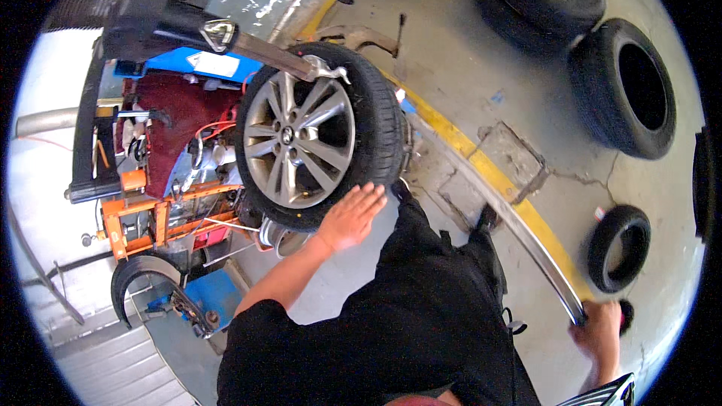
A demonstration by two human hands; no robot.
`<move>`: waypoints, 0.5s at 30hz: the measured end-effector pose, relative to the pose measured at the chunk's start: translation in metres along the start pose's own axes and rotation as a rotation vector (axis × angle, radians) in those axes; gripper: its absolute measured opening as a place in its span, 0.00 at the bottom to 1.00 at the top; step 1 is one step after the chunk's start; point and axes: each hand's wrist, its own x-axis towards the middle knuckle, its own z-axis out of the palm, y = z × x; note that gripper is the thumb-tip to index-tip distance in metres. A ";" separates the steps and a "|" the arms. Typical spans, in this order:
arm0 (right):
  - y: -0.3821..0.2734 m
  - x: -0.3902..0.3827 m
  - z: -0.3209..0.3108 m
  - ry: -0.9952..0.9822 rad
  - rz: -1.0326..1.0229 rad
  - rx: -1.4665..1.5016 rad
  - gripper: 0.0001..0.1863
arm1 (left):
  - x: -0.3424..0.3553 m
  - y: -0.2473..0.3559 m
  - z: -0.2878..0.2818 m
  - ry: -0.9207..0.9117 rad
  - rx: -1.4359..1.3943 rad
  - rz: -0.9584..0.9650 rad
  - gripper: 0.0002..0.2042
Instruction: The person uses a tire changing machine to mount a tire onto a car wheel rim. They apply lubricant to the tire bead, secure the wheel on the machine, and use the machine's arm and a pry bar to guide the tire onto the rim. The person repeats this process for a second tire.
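A tire on a silver five-spoke alloy wheel [299,140] sits on the tire-changing machine, with a metal mount head [323,68] at its upper rim. My left hand [350,216] lies with fingers stretched out at the tire's lower right sidewall, appearing to rest on it. My right hand [598,327], at the lower right, is closed round the end of a long silver metal bar [538,256], which runs up toward the tire's right side. My legs and feet show below the wheel.
Two large loose tires [538,22] [590,98] and a small tire [602,256] lie on the right-hand floor beside a yellow line [481,165]. Orange metal racks [135,222] with tools and a blue-bodied machine [203,289] stand on the left. The machine's black arm [150,22] spans the upper left.
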 end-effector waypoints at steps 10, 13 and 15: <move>-0.058 0.291 0.183 -0.202 -0.049 -0.092 0.13 | 0.110 0.004 0.012 0.128 0.086 -0.094 0.21; -0.080 0.330 0.216 -0.160 -0.034 0.014 0.13 | 0.102 0.002 0.020 0.051 0.092 -0.095 0.19; -0.087 0.349 0.223 -0.166 -0.038 0.025 0.13 | 0.091 0.002 0.025 0.034 0.102 -0.100 0.19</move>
